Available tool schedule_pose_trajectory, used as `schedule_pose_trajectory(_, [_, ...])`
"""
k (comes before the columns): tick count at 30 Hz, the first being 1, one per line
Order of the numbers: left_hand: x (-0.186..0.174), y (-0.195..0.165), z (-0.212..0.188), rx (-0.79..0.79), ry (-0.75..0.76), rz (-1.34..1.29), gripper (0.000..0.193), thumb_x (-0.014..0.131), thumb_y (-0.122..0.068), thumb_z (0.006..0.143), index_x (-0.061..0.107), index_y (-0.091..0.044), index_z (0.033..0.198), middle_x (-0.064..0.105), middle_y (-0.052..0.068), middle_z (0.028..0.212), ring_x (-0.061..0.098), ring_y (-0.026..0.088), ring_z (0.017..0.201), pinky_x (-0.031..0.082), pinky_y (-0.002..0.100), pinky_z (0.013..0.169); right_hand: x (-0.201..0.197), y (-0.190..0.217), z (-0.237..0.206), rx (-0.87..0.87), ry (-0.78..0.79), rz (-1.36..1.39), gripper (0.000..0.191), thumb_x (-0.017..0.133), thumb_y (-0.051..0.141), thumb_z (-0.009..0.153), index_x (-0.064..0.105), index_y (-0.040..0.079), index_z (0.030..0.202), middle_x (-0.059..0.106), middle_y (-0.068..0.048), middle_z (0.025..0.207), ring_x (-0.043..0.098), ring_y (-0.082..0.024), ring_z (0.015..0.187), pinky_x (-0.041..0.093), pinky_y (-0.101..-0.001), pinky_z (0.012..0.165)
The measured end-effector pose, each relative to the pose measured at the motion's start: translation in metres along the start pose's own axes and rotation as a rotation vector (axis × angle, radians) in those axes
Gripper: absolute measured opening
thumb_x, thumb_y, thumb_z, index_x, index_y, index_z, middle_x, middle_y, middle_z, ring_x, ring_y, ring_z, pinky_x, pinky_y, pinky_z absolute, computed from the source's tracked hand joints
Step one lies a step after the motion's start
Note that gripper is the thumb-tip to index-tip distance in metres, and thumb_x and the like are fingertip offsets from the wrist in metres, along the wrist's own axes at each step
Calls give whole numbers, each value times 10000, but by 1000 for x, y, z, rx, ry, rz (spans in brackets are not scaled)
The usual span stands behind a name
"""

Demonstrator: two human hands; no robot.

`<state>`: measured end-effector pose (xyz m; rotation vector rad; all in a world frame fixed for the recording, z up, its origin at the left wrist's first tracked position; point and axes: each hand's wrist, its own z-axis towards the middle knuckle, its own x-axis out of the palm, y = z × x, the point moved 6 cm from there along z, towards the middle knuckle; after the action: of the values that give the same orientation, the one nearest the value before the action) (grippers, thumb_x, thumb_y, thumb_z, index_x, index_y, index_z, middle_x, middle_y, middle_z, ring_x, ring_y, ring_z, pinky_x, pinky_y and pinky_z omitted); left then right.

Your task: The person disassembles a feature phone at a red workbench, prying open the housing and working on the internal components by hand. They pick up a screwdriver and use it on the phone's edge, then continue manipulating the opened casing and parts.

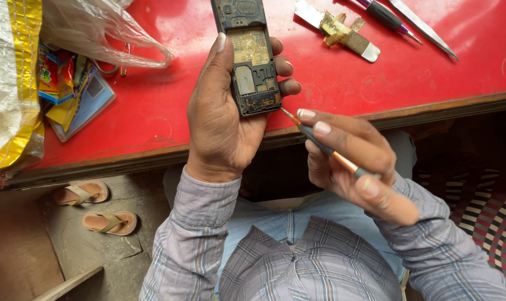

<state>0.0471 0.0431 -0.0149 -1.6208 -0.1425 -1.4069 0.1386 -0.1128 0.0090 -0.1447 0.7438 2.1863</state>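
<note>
An opened mobile phone (249,56), its back cover off and the circuit board laid bare, is held upright in the left hand (219,120) above the near edge of the red table (376,83); the thumb is pressed along the left side and the fingers (283,67) are wrapped round the right side, so the hand is closed firmly on the body of the phone. A thin screwdriver (325,149) with an orange and grey shaft is pinched in the right hand (356,164) between thumb and forefingers, and its tip is set just at the lower right corner of the phone. The phone is judged to be light and stiff, with a hard plastic frame that can be gripped safely by its long edges, as is done here; the exposed board and its small metal shields are judged fragile and easily scratched, so they are best left untouched by fingers. The screwdriver is judged light and slender, liable to slip off a small screw if it is pressed at a slant. On the table beyond the phone, tweezers (426,28), a taped flat tool (339,30) and a second screwdriver (387,17) are laid well apart from the hands, and a clear plastic bag (97,30) with coloured packets (69,83) is seen at the left. Two sandals (97,206) are seen on the floor below
</note>
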Motion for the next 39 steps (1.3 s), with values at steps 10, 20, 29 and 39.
schedule_pose_trajectory(10, [-2,1,2,7,-15,-43,473,379,-387,1200,528,47,1313,640,174,1172,678,267,1013,621,448,863,15,-2,2,-834,-36,-91,638,665,-356,779,296,2,1158,524,-258,1090,675,-513,1003,619,-540,785])
schedule_pose_trajectory(20, [-3,1,3,-59,-46,-110,494,371,-409,1184,549,30,1326,651,166,1157,688,272,984,613,431,847,16,0,7,-920,94,-249,399,741,-276,861,468,-28,1014,513,-173,1065,651,-440,1119,605,-511,863])
schedule_pose_trajectory(29, [-1,5,2,-80,-42,-94,552,400,-473,1162,564,49,1236,628,173,1023,656,273,893,569,401,790,19,5,13,-918,90,-257,355,726,-305,832,526,-50,978,524,-195,1101,649,-445,1129,603,-497,887])
schedule_pose_trajectory(39, [1,2,2,-50,-43,-94,550,428,-506,1127,548,13,1266,630,157,1096,641,282,899,557,409,746,-39,-15,23,-45,-237,-223,352,724,-116,1064,443,22,1225,594,-180,1256,729,-307,1138,635,-368,976])
